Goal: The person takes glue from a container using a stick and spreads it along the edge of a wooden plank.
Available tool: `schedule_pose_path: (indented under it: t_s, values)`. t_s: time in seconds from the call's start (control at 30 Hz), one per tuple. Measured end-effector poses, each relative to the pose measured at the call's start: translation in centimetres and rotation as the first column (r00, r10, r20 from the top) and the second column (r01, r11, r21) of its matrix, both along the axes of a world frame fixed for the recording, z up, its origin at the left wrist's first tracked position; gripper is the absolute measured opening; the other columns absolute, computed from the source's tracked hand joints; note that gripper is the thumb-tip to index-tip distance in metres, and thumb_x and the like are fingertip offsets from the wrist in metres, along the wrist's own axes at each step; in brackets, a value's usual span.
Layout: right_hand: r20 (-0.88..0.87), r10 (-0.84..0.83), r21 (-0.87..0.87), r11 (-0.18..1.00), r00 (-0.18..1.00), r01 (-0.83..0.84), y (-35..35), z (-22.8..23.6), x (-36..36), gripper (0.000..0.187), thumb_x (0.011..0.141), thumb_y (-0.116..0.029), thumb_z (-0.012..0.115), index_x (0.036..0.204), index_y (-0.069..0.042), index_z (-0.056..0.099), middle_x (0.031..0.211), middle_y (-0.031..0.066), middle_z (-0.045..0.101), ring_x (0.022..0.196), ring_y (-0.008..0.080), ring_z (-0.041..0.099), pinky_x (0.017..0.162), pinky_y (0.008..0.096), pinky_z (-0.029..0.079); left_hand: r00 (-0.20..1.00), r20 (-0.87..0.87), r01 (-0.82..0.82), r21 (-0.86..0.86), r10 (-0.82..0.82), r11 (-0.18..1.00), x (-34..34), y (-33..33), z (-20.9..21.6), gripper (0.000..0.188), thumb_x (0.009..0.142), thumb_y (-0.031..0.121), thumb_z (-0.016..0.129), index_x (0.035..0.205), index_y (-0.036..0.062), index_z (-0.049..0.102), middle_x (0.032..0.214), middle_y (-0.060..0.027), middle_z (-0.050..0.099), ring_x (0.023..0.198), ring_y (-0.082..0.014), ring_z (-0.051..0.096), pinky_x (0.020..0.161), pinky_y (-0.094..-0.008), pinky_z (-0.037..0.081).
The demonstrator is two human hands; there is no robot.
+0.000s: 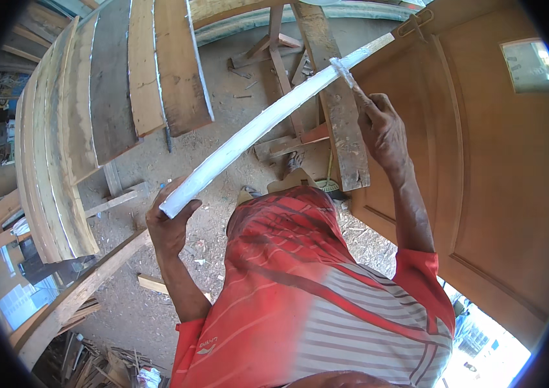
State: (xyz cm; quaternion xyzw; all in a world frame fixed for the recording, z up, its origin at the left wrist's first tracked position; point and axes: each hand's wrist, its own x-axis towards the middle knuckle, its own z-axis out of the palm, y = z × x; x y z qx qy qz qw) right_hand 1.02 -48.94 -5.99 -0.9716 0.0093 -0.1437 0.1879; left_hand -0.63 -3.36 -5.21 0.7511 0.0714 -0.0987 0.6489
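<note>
Mid-coat on the long white-painted strip, slanting above the sawdust floor, left hand clamped round its lower end, right hand gripping the brush near the upper end — probably calling for steady strokes onward to the bare tip.

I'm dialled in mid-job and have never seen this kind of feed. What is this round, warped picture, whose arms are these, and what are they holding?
There is one picture, from a wide fisheye camera worn on the person's head, looking down; that is why straight edges bend. There is no machine: the arms are the person's own. The left hand grips the near end of a long white-painted wooden strip. The right hand holds a paintbrush with its bristles on the strip, farther along. Below is a sandy floor strewn with wood scraps. Planks are stacked on the left, and a brown panelled door is on the right.
</note>
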Motion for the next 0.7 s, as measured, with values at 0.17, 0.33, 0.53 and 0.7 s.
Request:
schedule_pose_path:
  t_s: [0.17, 0.33, 0.53, 0.7]
  values:
    - [0.001, -0.036, 0.039, 0.999, 0.999, 0.035, -4.8, -0.5, 2.2, 0.032, 0.096, -0.006, 0.066, 0.128, -0.008, 0.071, 0.106, 0.0146, 0.067, 0.093, 0.0347, 0.07, 0.078, 0.0436, 0.056, 1.0, 0.007, -0.008, 0.102, 0.007, 0.995, 0.6, -0.6, 0.1, 0.059, 0.078, -0.005, 0.088, 0.133, -0.0026, 0.069, 0.122, -0.0102, 0.074, 0.11, -0.0179, 0.069, 0.095, -0.0322, 0.057]
    - [0.004, -0.078, -0.008, 0.997, 0.997, 0.078, -10.2, -2.7, 4.1, 0.023, 0.098, -0.007, 0.065, 0.119, -0.003, 0.071, 0.108, 0.0162, 0.066, 0.091, 0.037, 0.068, 0.078, 0.0468, 0.055, 0.998, -0.055, -0.011, 0.23, 0.024, 0.973, 0.7, 0.8, -0.7, 0.06, 0.074, -0.005, 0.09, 0.131, 0.0037, 0.072, 0.131, -0.0119, 0.073, 0.123, -0.0222, 0.066, 0.101, -0.0368, 0.057]
    - [-0.027, -0.19, -0.057, 0.98, 0.981, 0.189, -16.0, -4.3, 6.5, 0.027, 0.099, -0.009, 0.062, 0.125, -0.005, 0.069, 0.11, 0.0175, 0.067, 0.093, 0.0384, 0.069, 0.08, 0.0481, 0.055, 0.993, -0.097, -0.037, 0.304, 0.07, 0.952, 0.2, 1.0, -1.2, 0.058, 0.075, -0.001, 0.091, 0.13, 0.0027, 0.072, 0.131, -0.0116, 0.073, 0.12, -0.0225, 0.067, 0.104, -0.0384, 0.055]
    - [0.044, -0.146, 0.095, 0.985, 0.988, 0.142, -16.1, -5.5, 7.7, 0.038, 0.1, -0.008, 0.062, 0.137, -0.009, 0.065, 0.114, 0.0168, 0.068, 0.096, 0.0382, 0.069, 0.082, 0.0473, 0.055, 0.998, -0.014, -0.058, 0.37, 0.068, 0.927, 0.1, 0.5, -1.1, 0.058, 0.078, 0.009, 0.092, 0.131, -0.0003, 0.07, 0.128, -0.0113, 0.073, 0.117, -0.022, 0.067, 0.103, -0.0384, 0.054]
